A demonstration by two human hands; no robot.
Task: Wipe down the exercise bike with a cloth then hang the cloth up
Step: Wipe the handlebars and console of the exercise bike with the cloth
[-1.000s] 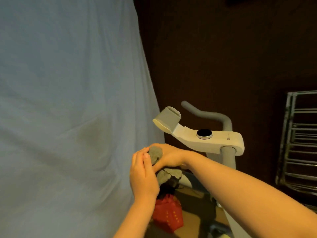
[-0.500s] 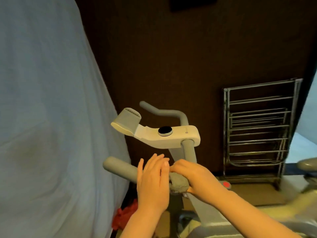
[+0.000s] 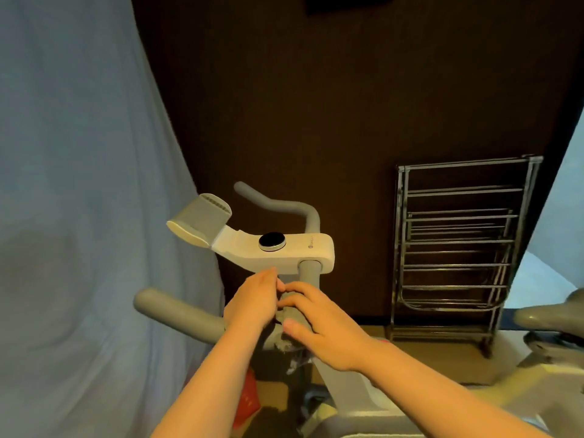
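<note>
The white and grey exercise bike (image 3: 303, 252) stands in front of me, its console with a black round knob (image 3: 272, 241) at centre. A grey cloth (image 3: 289, 335) is wrapped around the near handlebar (image 3: 177, 311), close to the grey stem (image 3: 308, 276). My right hand (image 3: 319, 324) presses on the cloth from the right. My left hand (image 3: 252, 303) grips the cloth and bar from the left, fingers touching the right hand. Most of the cloth is hidden under both hands; a frayed end hangs below.
A pale blue sheet (image 3: 79, 216) hangs along the left. A metal wire rack (image 3: 455, 248) leans on the dark wall at right. The bike seat (image 3: 550, 314) is at the far right edge. A red item (image 3: 248, 399) lies on the floor below.
The view has swung right and settled. Both hands with the cloth have moved from the handlebar's free end toward the stem.
</note>
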